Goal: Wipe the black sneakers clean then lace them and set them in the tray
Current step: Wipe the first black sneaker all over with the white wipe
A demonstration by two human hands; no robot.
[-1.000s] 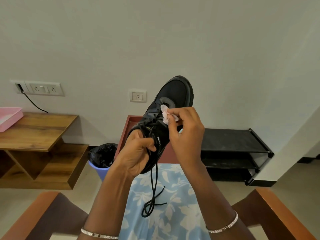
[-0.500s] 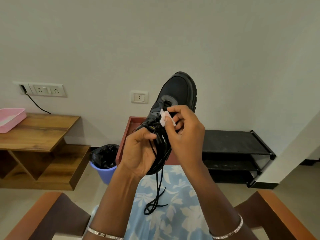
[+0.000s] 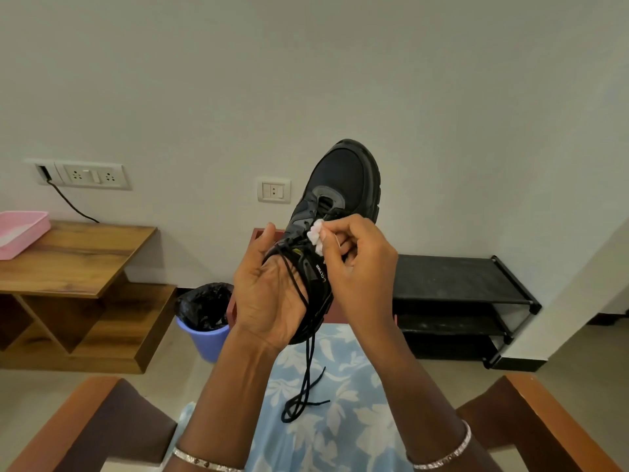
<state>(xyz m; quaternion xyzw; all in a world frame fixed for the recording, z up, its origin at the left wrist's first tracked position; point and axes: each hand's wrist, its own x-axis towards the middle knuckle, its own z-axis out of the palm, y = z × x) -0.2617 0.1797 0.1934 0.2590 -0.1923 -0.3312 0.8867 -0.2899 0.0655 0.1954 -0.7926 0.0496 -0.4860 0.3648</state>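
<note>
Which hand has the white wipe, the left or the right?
The right hand pinches the white wipe in its fingertips; the left hand has no wipe and only holds the black sneaker.

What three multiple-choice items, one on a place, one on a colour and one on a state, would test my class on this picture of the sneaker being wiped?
1. Where is the white wipe?
A. on the floor
B. pinched in the right hand, against the sneaker
C. in the bin

2. What colour is the tray on the wooden table?
A. pink
B. green
C. yellow

3. How are the sneaker's laces?
A. tied in a bow
B. hanging loose
C. taken out

Answers: B, the hand pinches it at the lace area; A, it shows pink at the left edge; B, the ends dangle below the left hand, which holds the sneaker.
</note>
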